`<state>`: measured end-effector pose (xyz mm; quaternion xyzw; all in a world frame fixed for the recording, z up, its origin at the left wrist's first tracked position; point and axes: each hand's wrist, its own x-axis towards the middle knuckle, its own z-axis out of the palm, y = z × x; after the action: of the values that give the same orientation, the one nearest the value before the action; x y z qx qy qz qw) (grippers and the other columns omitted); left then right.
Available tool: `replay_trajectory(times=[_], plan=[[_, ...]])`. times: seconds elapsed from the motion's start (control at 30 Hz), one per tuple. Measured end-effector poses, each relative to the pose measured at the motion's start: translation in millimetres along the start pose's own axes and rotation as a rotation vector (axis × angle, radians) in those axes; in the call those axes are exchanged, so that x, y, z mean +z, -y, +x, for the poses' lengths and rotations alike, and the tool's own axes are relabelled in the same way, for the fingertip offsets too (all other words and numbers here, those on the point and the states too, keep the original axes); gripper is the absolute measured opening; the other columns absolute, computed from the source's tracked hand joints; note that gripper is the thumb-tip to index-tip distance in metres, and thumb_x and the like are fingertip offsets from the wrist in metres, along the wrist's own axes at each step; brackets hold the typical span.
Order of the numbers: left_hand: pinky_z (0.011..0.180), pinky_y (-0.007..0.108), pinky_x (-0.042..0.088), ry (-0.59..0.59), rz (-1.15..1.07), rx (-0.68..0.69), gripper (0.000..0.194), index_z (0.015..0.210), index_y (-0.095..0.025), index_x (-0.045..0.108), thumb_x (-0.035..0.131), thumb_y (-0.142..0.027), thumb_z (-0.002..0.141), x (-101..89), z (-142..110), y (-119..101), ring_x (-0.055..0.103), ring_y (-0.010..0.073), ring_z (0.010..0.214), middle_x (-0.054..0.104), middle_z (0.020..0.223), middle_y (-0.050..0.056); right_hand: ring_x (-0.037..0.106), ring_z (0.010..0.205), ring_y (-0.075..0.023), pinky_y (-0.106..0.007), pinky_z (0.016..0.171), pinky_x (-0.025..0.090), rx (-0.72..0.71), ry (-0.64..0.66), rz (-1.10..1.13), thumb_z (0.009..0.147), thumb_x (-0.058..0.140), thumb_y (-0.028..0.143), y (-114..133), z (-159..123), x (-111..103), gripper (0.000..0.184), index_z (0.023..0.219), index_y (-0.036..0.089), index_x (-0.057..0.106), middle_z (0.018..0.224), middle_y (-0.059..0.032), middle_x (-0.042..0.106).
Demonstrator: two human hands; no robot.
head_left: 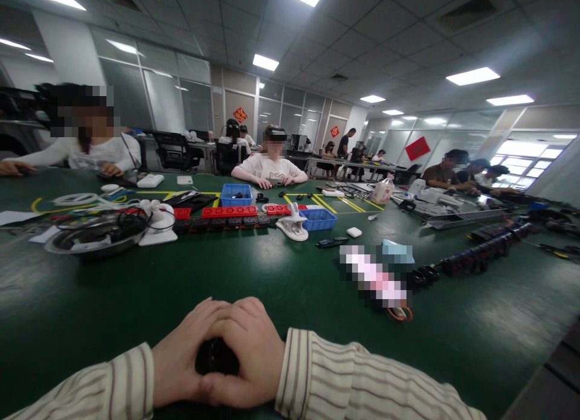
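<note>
My left hand (183, 353) and my right hand (247, 347) rest together on the green table (281, 275) at its near edge. Their fingers are curled and clasped around a small dark object (216, 356); I cannot make out what it is. Both wrists wear striped sleeves. Beyond the hands lie a row of red and black power strips (229, 213), a white clamp-like tool (292, 225) and a metal bowl (97, 235) holding cables.
Two blue baskets (236, 194) (318, 219) stand mid-table. A blurred pink item (374, 279) and a chain of black parts (480, 251) lie to the right. One person sits across the table (270, 166), another at far left (86, 142), others to the right.
</note>
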<state>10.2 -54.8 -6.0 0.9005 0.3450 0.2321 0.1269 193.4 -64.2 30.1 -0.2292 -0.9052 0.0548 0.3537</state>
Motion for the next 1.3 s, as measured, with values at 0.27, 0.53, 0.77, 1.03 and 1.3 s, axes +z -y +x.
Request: replay_trajectory(times=[0.27,0.53,0.77,1.03,1.3], plan=[[0.101,0.048,0.033,0.100,-0.123,-0.032,0.032,0.092,-0.022,0.059,0.065,-0.032,0.062,-14.1,10.5,-15.6,0.052,0.0269,0.096,0.058,0.100,0.004,0.050,0.074,-0.0160,-0.030,0.070,0.036,0.114,0.058,-0.124,0.064,0.068,0.048,0.5,0.9,5.0,0.036,0.079,0.020,0.053,0.077,0.0000,0.058],[0.090,0.038,0.045,0.145,-0.205,-0.012,0.044,0.097,-0.022,0.059,0.064,-0.019,0.053,-15.7,18.2,-21.3,0.054,0.0263,0.095,0.057,0.100,0.003,0.056,0.088,-0.0158,-0.034,0.085,0.035,-0.129,0.204,0.070,0.065,0.049,0.024,-3.2,2.8,1.1,0.011,0.076,0.022,0.050,0.079,0.0023,0.067],[0.106,0.059,0.017,0.004,-0.003,0.002,0.068,0.111,-0.024,0.053,0.071,-0.054,0.053,-11.7,8.3,-19.1,0.052,0.0324,0.105,0.057,0.113,0.007,0.053,0.091,-0.0177,-0.035,0.085,0.038,-0.063,-0.065,0.117,0.080,0.038,0.057,-1.1,-1.1,2.4,0.043,0.095,0.018,0.050,0.095,-0.0058,0.061],[0.083,0.044,0.044,0.032,0.013,-0.165,0.035,0.083,-0.017,0.061,0.071,-0.035,0.055,-13.1,12.9,-36.5,0.053,0.0291,0.086,0.055,0.089,0.007,0.046,0.068,-0.0156,-0.035,0.069,0.035,0.191,0.033,-0.160,0.068,0.063,0.061,-2.3,-2.3,14.9,0.046,0.068,0.018,0.047,0.068,0.0001,0.054],[0.087,0.038,0.044,0.120,-0.117,0.001,0.036,0.091,-0.023,0.060,0.061,-0.024,0.056,-12.9,13.8,-23.8,0.051,0.0262,0.090,0.055,0.096,0.002,0.053,0.075,-0.0140,-0.032,0.075,0.034,-0.058,0.108,-0.044,0.064,0.064,0.040,-9.3,-1.1,11.9,0.026,0.076,0.021,0.053,0.069,0.0034,0.059]])
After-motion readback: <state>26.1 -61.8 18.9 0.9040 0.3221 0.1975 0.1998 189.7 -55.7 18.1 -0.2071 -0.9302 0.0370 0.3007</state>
